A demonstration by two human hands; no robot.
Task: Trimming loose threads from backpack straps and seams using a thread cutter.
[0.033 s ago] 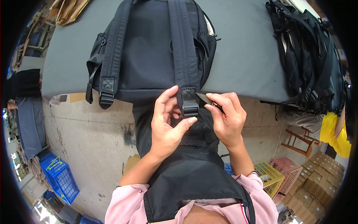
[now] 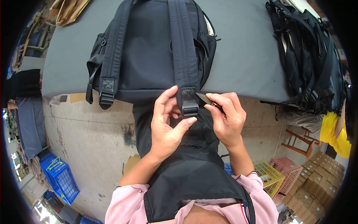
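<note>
1. Backpack (image 2: 149,52) lies straps-up on grey table (image 2: 246,59); its bottom sits at table's near edge, two straps hang over that edge.
2. L hand (image 2: 167,123) pinches the buckle (image 2: 190,106) at the end of the right strap (image 2: 182,44): thumb below, index finger up the side, fingers closed on it.
3. R hand (image 2: 225,119) just beside buckle, fingers curled round a small blade-like tool (image 2: 204,98); tip touches strap end. Tool type: can't tell.
4. Left strap (image 2: 112,56) hangs free, well apart from both hands.
5. Pile of black bags (image 2: 313,56) at table's far right, bare table between it and the backpack.
6. Below edge: concrete floor, blue crate (image 2: 59,179) lower left, yellow crate (image 2: 270,177) and pink crate (image 2: 291,170) lower right, near R forearm.
</note>
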